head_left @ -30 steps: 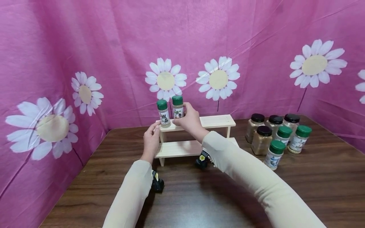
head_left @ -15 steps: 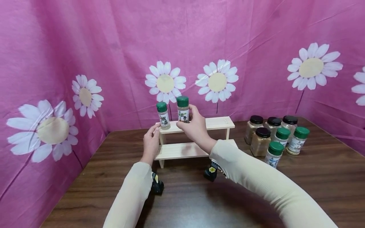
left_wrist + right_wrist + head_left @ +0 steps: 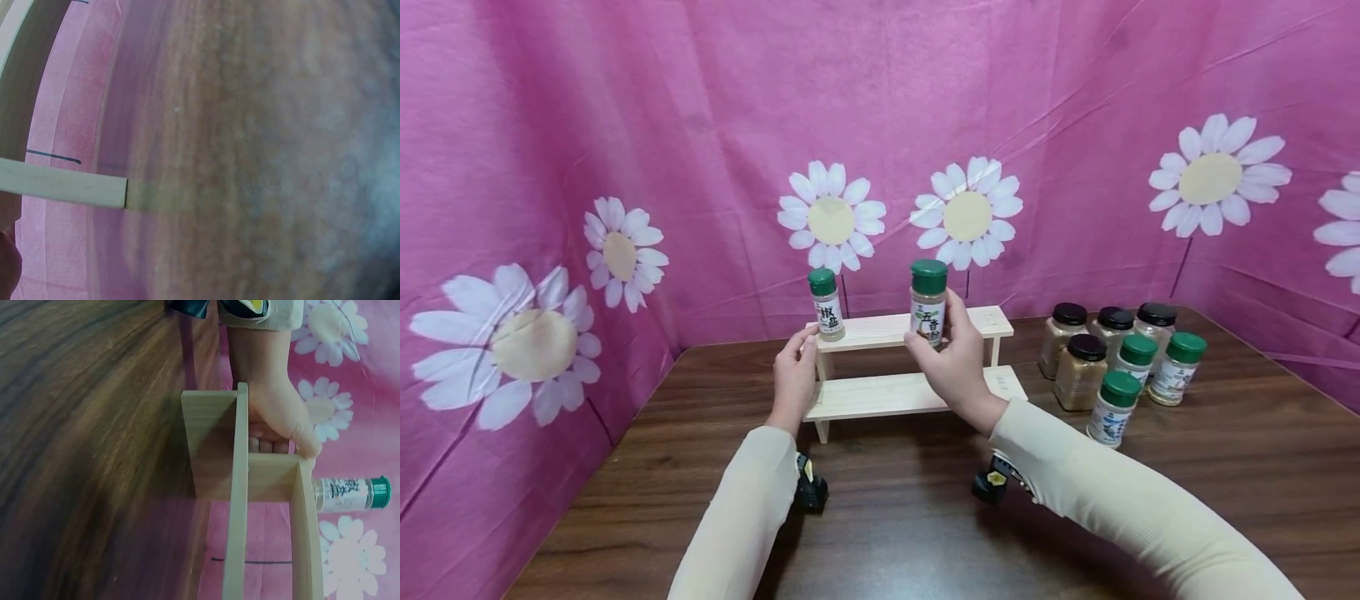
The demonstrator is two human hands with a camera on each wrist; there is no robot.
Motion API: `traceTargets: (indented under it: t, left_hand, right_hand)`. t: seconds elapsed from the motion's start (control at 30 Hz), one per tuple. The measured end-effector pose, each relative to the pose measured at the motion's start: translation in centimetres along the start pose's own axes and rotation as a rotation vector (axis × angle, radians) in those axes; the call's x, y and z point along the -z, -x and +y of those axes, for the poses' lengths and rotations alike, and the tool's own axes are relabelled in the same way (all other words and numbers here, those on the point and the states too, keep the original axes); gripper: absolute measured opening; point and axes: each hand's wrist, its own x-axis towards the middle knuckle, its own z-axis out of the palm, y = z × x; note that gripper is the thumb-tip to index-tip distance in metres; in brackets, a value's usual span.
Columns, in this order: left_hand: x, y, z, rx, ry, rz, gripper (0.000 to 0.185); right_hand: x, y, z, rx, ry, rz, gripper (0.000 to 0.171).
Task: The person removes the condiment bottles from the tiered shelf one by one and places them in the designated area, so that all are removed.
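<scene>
Two hands are working at the wooden rack [image 3: 917,329]: the right hand [image 3: 951,362] is pinching a green-capped bottle [image 3: 928,303] upright between curled fingers, hiding its lower label; the left hand [image 3: 793,377] is gripping the rack's end.

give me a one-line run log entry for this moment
right hand: grips green-capped spice bottle, lifted | left hand: holds two-tier wooden rack | second green-capped bottle: on top shelf
</scene>
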Motion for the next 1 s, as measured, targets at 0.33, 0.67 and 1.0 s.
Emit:
traceTargets:
  t: [0.33,0.67,1.0]
  left_hand:
    - [-0.1,-0.1,-0.2,0.025,0.021,-0.009,0.028]
    - [0.0,-0.4,0.0,0.022,0.008,-0.011,0.027]
    - [-0.1,-0.4,-0.1,0.018,0.021,-0.002,0.027]
  right_hand:
    - [2.9,1.6,0.8,0.108,-0.072,0.060,0.054]
    - [6.8,2.7,1.6,0.066,-0.043,0.093,0.060]
    - [10.8,2.9,2.1,0.063,0.033,0.117,0.057]
